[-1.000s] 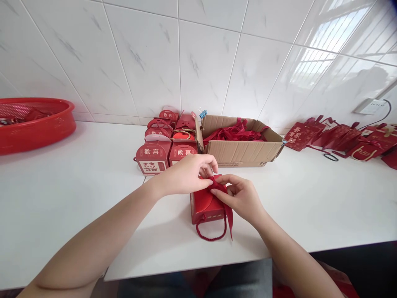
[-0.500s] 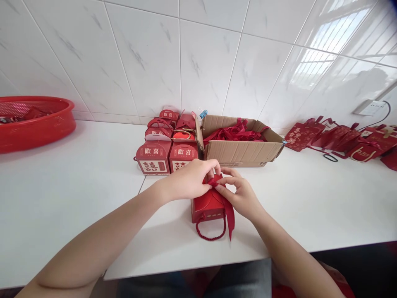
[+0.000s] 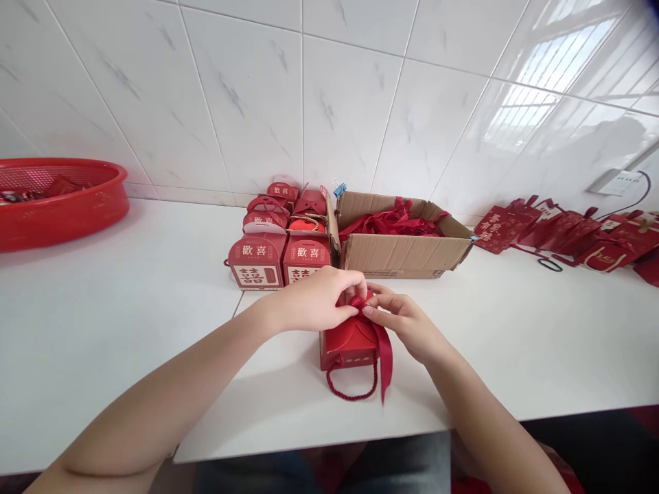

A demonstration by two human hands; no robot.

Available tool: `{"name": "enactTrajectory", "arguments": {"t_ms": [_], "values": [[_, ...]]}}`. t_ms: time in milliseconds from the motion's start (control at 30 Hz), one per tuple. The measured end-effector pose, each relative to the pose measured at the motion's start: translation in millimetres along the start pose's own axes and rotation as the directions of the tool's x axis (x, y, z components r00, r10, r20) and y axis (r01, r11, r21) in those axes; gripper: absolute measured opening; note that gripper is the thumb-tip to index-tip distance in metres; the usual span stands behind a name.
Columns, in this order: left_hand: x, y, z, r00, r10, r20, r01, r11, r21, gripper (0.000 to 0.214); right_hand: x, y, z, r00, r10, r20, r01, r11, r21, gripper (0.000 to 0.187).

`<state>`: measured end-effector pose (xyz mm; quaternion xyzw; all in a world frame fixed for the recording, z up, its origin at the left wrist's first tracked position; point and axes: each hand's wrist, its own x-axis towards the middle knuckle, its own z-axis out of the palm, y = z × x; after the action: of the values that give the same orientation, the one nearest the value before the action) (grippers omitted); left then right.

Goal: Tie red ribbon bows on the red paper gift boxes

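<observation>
A small red gift box [image 3: 348, 344] with a red cord handle stands on the white counter [image 3: 128, 329] near its front edge. A dark red ribbon [image 3: 384, 357] runs over its top and hangs down its right side. My left hand [image 3: 315, 300] pinches the ribbon at the top of the box, fingers closed. My right hand [image 3: 404, 322] pinches the same ribbon from the right, fingertips almost meeting the left hand's. The knot itself is mostly hidden by my fingers.
Finished red gift boxes [image 3: 278, 240] stand in rows behind the box. A cardboard carton [image 3: 399, 254] of red ribbons sits beside them. A red plastic basket [image 3: 62, 206] is at far left. Flat red box blanks [image 3: 571, 233] lie at far right by the tiled wall.
My two hands have drawn closer together over the box top, and the ribbon's loose end now hangs in a wider curve down the box's right side.
</observation>
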<state>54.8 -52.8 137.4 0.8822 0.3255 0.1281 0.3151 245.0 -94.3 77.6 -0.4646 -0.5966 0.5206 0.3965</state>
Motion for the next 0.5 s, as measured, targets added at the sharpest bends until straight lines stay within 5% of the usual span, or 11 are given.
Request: {"name": "enactTrajectory", "arguments": {"t_ms": [333, 500], "values": [[-4.1, 0.4, -2.1, 0.992, -0.043, -0.123, 0.054, 0.995, 0.089, 0.005, 2.2, 2.9, 0.6, 0.997, 0.0, 0.075, -0.005, 0.998, 0.066, 0.023], [-15.0, 6.5, -3.4, 0.992, -0.124, 0.032, 0.115, 0.973, 0.202, 0.014, 2.9, 1.9, 0.6, 0.995, 0.005, 0.101, -0.018, 0.991, 0.133, 0.017]]}}
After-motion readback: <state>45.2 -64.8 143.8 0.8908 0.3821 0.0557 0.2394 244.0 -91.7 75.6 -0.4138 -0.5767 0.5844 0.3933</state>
